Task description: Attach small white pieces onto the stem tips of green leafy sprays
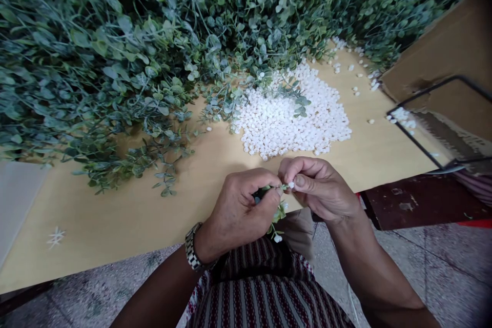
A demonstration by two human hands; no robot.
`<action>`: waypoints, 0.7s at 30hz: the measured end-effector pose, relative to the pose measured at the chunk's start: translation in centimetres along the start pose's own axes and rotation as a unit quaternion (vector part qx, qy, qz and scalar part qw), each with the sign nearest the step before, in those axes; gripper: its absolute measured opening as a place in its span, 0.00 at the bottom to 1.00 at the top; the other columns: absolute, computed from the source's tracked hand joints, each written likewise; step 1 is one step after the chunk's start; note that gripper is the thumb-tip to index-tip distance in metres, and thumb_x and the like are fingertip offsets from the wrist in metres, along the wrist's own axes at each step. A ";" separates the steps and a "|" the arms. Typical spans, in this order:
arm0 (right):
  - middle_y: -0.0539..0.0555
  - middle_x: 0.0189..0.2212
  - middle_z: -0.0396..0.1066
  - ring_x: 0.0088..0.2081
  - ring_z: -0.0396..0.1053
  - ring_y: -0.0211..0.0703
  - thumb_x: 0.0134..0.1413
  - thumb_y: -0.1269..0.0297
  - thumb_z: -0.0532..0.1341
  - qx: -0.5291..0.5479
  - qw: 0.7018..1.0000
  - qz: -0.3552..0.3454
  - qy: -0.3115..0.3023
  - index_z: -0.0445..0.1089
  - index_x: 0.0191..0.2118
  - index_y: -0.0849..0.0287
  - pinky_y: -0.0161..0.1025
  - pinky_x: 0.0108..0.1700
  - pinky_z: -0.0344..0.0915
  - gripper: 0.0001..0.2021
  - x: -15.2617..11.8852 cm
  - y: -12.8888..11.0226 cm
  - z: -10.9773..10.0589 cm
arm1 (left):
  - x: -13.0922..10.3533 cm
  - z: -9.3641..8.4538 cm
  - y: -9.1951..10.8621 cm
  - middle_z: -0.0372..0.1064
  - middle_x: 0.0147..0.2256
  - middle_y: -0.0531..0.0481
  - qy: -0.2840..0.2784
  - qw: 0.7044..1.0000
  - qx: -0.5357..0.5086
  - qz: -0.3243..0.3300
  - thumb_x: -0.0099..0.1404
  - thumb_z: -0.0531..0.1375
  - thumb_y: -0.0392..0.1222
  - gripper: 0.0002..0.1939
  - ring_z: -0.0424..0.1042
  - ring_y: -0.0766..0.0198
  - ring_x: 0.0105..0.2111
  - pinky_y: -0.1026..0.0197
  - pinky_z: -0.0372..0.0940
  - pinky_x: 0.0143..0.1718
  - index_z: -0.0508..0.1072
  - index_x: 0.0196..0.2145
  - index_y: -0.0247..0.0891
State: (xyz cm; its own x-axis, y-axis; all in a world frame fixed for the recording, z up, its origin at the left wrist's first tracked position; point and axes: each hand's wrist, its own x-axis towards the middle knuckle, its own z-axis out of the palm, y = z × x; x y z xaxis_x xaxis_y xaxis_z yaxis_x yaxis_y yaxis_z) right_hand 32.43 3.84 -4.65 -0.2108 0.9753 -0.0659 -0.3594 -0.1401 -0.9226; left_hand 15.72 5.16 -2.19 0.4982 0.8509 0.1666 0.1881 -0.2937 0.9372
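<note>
My left hand [249, 207], with a metal watch on its wrist, pinches a leafy green artificial sprig [280, 212] just over the table's front edge. Close against it, my right hand [321, 187] holds a small white bud [291, 185] between thumb and fingertips at the tip of a stem. Another white bud [277, 238] shows lower on the same sprig. Part of the sprig is hidden inside my left fist. Beyond my hands lies a broad pile of small white buds [292, 118], with a leafy twig [302, 100] resting on top.
A thick mass of artificial greenery [154, 36] covers the back of the table [134, 220]. At right are a torn cardboard box [446, 46] and a black wire frame [413, 138], with loose buds nearby. A white star-shaped piece [56, 237] lies at left.
</note>
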 end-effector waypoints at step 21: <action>0.48 0.22 0.66 0.24 0.64 0.32 0.49 0.65 0.65 -0.059 0.998 -0.030 -0.020 0.72 0.29 0.60 0.32 0.27 0.62 0.04 -0.4 0.3 -0.1 | 0.1 0.1 -0.1 0.67 0.19 0.53 0.002 0.999 0.019 0.031 0.57 0.54 0.27 0.10 0.63 0.71 0.19 0.68 0.59 0.23 0.70 0.22 0.33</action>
State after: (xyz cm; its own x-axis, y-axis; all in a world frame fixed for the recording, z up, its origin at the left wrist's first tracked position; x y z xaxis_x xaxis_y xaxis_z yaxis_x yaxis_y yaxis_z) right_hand 32.49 3.39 -4.90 -0.2293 0.9733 0.0033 -0.2624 -0.0585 -0.9632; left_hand 15.81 5.24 -2.25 0.5060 0.8323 0.2264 0.1891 -0.3631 0.9124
